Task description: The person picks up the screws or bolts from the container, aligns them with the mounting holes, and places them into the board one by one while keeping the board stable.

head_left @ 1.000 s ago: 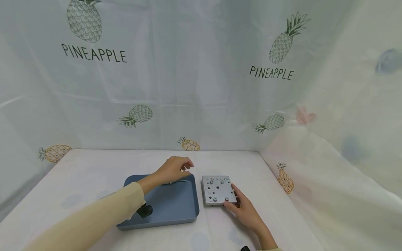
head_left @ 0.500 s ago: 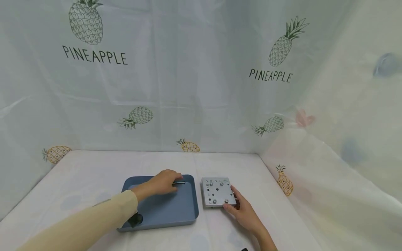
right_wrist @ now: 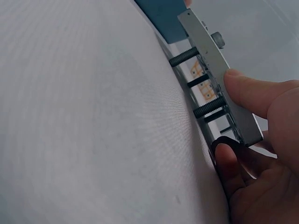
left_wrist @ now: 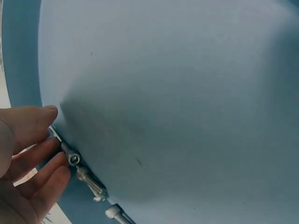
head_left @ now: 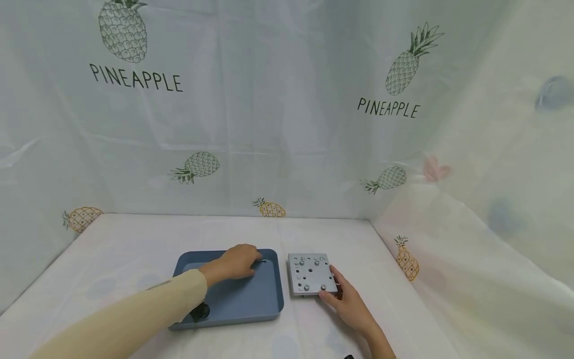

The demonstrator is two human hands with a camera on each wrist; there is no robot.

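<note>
My left hand (head_left: 239, 261) reaches into the blue tray (head_left: 264, 314) at its far right. In the left wrist view, thumb and index fingertips pinch the thin shaft of a bolt (left_wrist: 73, 159) lying along the tray wall. My right hand (head_left: 352, 304) grips the near right corner of a square metal plate (head_left: 310, 274). The plate has several holes and several socket-head bolts in its top. In the right wrist view, the thumb lies against the plate's edge, other fingers reach beneath, and threaded bolt ends (right_wrist: 210, 107) stick out from the underside.
More metal fasteners (left_wrist: 91, 183) lie in line along the tray wall beside the left fingers. The tray stands left of the plate on a table (head_left: 148, 239) with a white cloth. A pineapple-print curtain (head_left: 287, 124) hangs behind and at the right.
My left hand has come down from above the tray's far right corner to the bolt inside, then shifted slightly right. My right hand and the plate have stayed in place.
</note>
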